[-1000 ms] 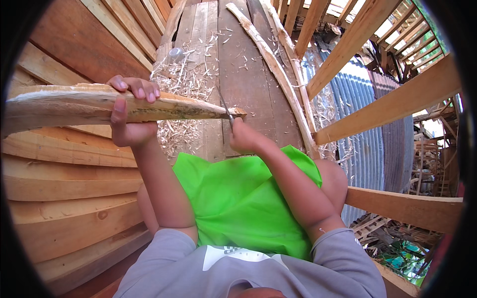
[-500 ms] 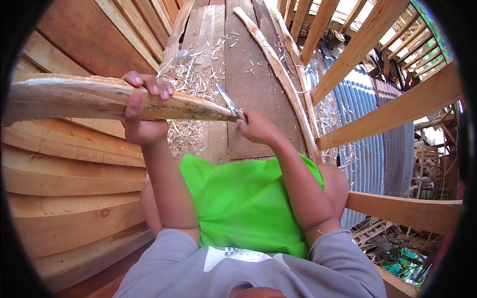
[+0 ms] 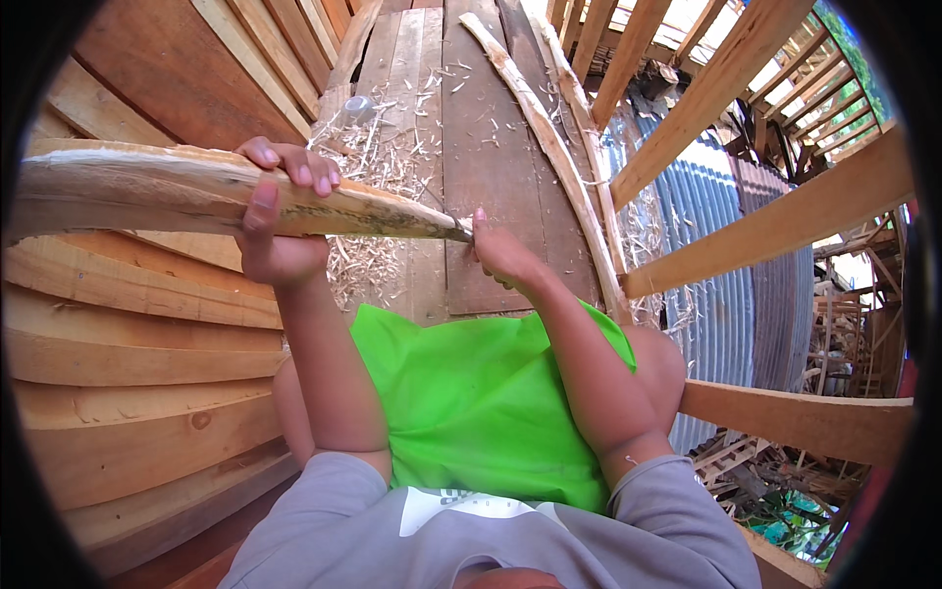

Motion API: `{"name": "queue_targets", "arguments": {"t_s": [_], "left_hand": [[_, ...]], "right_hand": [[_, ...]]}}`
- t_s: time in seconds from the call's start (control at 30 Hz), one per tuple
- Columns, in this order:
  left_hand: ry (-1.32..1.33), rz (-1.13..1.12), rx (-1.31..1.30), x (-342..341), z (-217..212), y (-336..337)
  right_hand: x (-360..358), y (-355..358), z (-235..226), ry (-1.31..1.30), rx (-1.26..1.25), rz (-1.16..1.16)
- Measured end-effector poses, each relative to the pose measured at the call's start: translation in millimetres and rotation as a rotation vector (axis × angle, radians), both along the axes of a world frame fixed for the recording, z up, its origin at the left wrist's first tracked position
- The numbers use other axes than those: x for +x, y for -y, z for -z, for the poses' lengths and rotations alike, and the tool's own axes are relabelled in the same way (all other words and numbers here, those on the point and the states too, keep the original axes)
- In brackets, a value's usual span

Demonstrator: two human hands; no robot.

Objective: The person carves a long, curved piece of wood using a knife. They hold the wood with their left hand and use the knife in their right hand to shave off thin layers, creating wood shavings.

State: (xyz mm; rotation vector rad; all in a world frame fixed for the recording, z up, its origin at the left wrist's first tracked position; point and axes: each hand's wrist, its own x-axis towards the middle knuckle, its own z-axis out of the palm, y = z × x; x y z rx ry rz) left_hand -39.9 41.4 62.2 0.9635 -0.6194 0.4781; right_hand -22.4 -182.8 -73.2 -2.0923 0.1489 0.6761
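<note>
A long pale pole (image 3: pixel 147 187), stripped of bark and tapering to a dark narrow end, lies level across my front from the left. My left hand (image 3: pixel 285 211) is wrapped round it, fingers over the top and thumb on the near side. At the tapered tip, my right hand (image 3: pixel 505 257) is closed with its thumb pointing up. The knife it held a moment earlier is now hidden by the fist and the pole's end, its blade out of sight.
Curly wood shavings (image 3: pixel 368 265) cover much of the plank floor (image 3: pixel 491 196). A clear cup (image 3: pixel 360 110) stands among them. Two long peeled poles (image 3: pixel 549 137) lie along the right. Stacked boards (image 3: pixel 147 334) line the left; slatted rails (image 3: pixel 765 226) and corrugated metal (image 3: pixel 706 285) are at right.
My right hand has turned at the pole's tip, thumb now upright, and the knife blade that pointed up and away has gone from sight. My left hand and the pole have hardly moved.
</note>
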Motion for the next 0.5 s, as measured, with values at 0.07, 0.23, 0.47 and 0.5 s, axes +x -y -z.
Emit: {"name": "queue_targets", "arguments": {"t_s": [0.07, 0.23, 0.47, 0.5], "left_hand": [[-0.004, 0.005, -0.001, 1.5, 0.7, 1.8], [0.012, 0.035, -0.015, 2.8, -0.6, 5.4], [-0.004, -0.001, -0.016, -0.2, -1.0, 4.3], [-0.007, -0.009, -0.020, -0.1, -0.3, 5.4]], "right_hand": [[-1.2, -7.6, 3.7, 0.031, -0.106, 0.039], [4.8, -5.6, 23.8, 0.314, -0.174, -0.015], [-6.4, -27.5, -36.9, 0.177, 0.015, 0.053], [-6.7, -27.0, -33.6, 0.196, -0.007, 0.064]]}}
